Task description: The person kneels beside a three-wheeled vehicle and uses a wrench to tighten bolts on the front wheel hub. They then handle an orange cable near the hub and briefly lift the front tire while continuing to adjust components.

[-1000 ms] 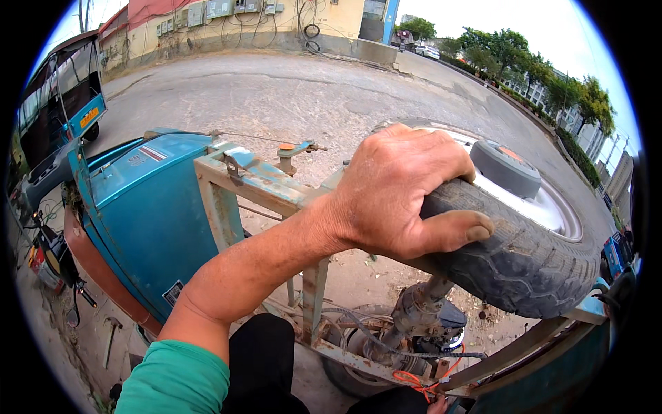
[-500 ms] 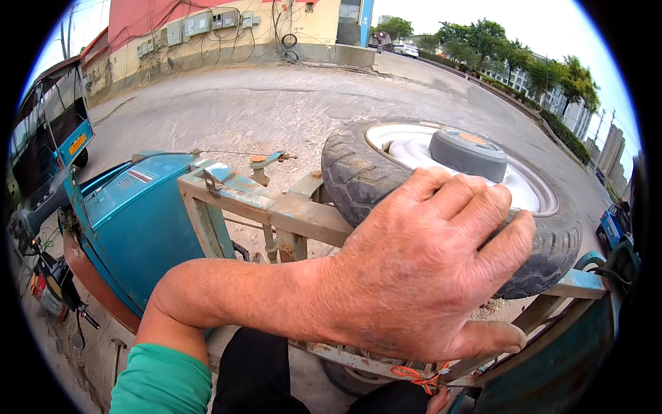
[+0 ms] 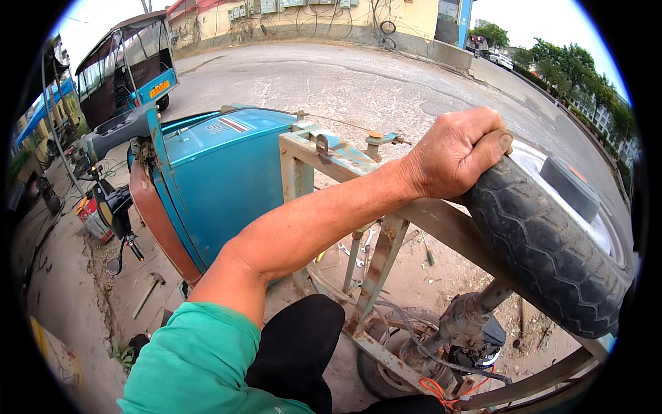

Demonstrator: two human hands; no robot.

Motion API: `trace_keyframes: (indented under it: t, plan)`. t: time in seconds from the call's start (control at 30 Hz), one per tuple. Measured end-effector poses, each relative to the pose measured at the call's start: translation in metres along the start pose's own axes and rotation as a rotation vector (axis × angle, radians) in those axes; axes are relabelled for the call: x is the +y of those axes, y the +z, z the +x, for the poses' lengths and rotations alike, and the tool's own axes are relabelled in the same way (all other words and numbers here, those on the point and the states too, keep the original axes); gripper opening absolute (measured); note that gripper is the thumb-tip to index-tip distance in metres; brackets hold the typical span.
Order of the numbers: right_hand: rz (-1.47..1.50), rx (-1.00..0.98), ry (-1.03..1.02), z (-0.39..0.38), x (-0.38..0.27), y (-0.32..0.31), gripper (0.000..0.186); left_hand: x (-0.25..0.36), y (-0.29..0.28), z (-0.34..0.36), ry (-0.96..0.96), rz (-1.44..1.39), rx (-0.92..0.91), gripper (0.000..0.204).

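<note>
My left hand is closed over the upper left edge of a black-treaded wheel, with the thumb lying on the tread. The wheel has a white rim and a grey round hub cap, and it rests tilted against a rusty, pale metal frame. Below it, a dirty axle housing and a second tyre show through the frame. An orange cord is tied low on the frame. My right hand cannot be seen.
A teal vehicle body panel stands left of the frame. On the ground lie a hammer, wrenches and a screwdriver. A covered three-wheeler is parked at the far left, near a yellow wall.
The view has swung right and down. My left hand, earlier held over the wheel's near side, now grips its edge. The wheel looks more tilted. Fingertips near the orange cord have gone out of view.
</note>
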State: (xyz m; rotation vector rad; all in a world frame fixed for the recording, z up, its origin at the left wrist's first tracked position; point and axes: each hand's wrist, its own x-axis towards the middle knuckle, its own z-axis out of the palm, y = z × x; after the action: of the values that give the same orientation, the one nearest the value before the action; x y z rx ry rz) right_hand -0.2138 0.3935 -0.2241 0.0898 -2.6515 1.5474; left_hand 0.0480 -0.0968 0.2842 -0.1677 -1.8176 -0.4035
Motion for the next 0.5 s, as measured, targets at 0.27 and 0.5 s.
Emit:
trace_keyframes:
  t: [0.27,0.5]
  plan:
    - [-0.043,-0.029,-0.029,0.006,0.021,-0.024,0.019,0.053,0.025,0.021,0.07,0.064,-0.072,0.059]
    - [-0.12,-0.061,-0.136,-0.003,0.032,-0.037,0.013,0.11,0.067,0.011,0.248,0.411,-0.044,0.057]
